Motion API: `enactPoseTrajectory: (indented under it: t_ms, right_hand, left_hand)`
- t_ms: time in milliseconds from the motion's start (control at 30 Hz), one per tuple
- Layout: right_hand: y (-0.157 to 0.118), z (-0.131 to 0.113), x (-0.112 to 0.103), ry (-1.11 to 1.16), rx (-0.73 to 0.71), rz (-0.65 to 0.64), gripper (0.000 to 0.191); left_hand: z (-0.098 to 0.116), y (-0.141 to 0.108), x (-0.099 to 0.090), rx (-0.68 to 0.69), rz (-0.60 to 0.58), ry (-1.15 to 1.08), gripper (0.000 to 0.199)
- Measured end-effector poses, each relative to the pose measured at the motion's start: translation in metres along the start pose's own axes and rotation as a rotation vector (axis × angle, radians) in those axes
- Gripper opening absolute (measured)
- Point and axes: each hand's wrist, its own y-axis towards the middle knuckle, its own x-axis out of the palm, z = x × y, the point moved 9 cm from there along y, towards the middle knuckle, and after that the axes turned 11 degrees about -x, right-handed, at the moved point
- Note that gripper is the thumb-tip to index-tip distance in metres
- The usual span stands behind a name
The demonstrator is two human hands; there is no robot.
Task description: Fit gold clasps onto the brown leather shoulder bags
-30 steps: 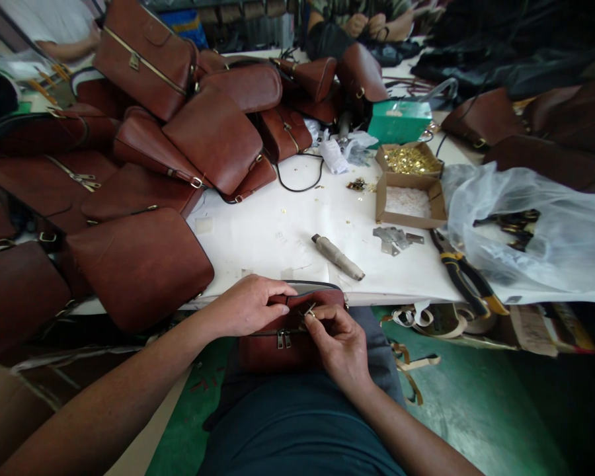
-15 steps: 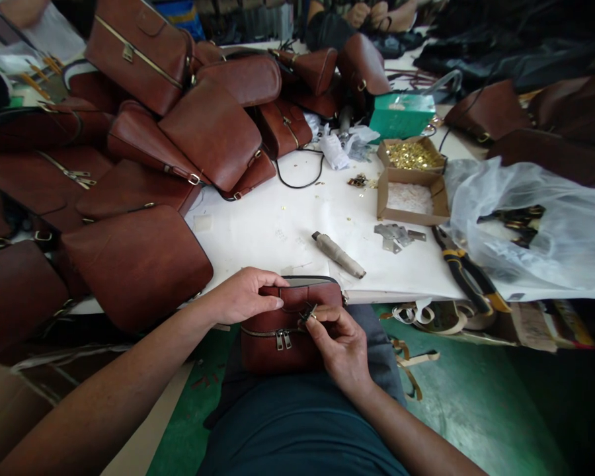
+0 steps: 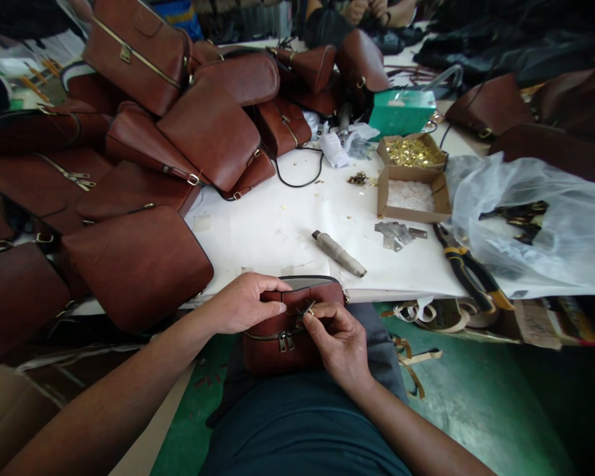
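Note:
A red-brown leather bag point(image 3: 282, 357) with a zipper and two metal pulls rests on my lap against the table edge. My left hand point(image 3: 248, 303) pinches the bag's upper left edge, thumb on the front and fingers at the opening. Between the thumb and fingers of my right hand point(image 3: 337, 337) is a small metal clasp point(image 3: 305, 312) with thin prongs sticking out. It is held close in front of the bag's upper front panel. Whether it touches the leather is too small to tell.
Brown bags point(image 3: 208, 129) are piled on the left. On the white table point(image 3: 258, 231) lie a wrapped tool point(image 3: 340, 254), metal plates point(image 3: 396, 235), pliers point(image 3: 469, 271), cardboard boxes point(image 3: 411, 213) and a plastic bag point(image 3: 570, 231). Another person's hands point(image 3: 367, 10) show at the far side.
My right hand has moved slightly left with the clasp, which has turned so its prongs point more upward. My left hand has shifted slightly right along the bag's edge.

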Motion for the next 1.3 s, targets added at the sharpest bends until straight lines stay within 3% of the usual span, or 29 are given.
enactPoseTrajectory:
  t_ms: [367,567,800,1000,1300]
  right_hand:
    - [0.003,0.0,0.003,0.036,0.129,-0.047,0.018]
    - [0.011,0.001,0.006,0.071,0.155,-0.115,0.019]
    - [0.019,0.002,0.014,0.254,0.197,-0.283,0.018]
    - [0.02,0.012,0.016,0.35,0.278,-0.331,0.02]
    - [0.022,0.023,0.012,0.313,0.309,-0.344,0.028]
  left_hand:
    - [0.019,-0.013,0.007,0.083,0.016,0.103,0.034]
    - [0.015,-0.01,0.006,0.043,-0.04,0.07,0.024]
    - [0.008,-0.004,0.006,0.029,-0.081,0.09,0.021]
    - [0.01,0.003,0.009,0.003,-0.112,0.091,0.022]
    - [0.013,0.014,0.014,-0.026,-0.121,0.126,0.023]
